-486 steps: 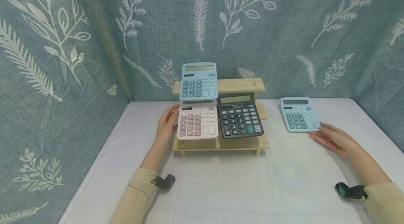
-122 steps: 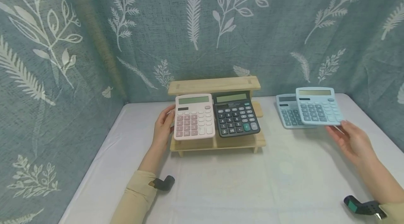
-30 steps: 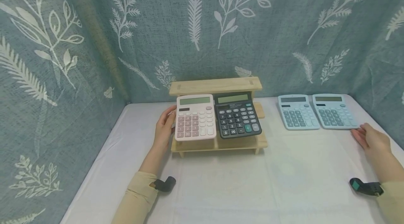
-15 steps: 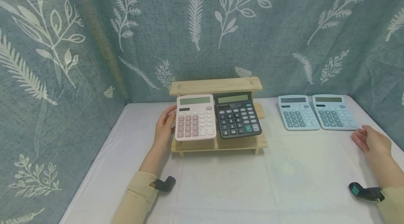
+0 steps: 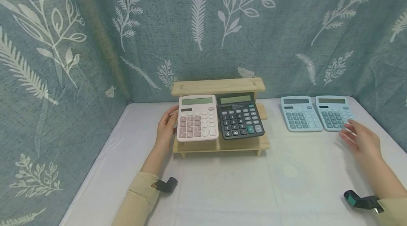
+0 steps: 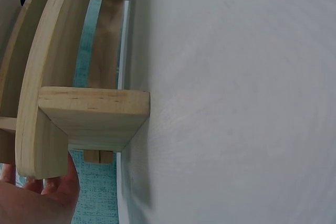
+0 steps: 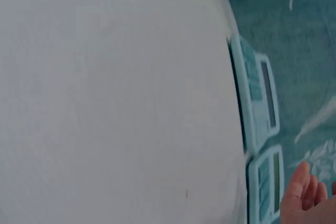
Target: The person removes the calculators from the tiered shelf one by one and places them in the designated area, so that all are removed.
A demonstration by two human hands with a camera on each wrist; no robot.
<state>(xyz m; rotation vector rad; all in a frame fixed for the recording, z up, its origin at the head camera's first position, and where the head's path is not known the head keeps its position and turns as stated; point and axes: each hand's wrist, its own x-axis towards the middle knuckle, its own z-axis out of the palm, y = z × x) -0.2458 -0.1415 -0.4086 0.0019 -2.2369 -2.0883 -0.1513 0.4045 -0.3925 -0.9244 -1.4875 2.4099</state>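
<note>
A small wooden stepped rack (image 5: 219,86) stands at mid-table. My left hand (image 5: 166,127) grips its left side; in the left wrist view the fingers (image 6: 50,184) bend round the end of a wooden upright. On the rack lean a pink-and-white calculator (image 5: 198,118), nearest that hand, and a black calculator (image 5: 240,115) beside it. Two light blue calculators lie side by side on the table to the right: a left one (image 5: 300,113) and a right one (image 5: 332,113). My right hand (image 5: 364,139), fingers loosely bent and holding nothing, overlaps the right one's lower right corner.
A white cloth (image 5: 222,183) covers the table. Behind it and along the sides hangs a blue-green leaf-patterned curtain (image 5: 178,35), close behind the rack and the blue calculators. The rack's top plank (image 5: 219,86) bears nothing.
The blue calculator from the rack's top plank was carried right and set beside the other blue one. My right hand has since let go and moved left. The left hand stays on the rack.
</note>
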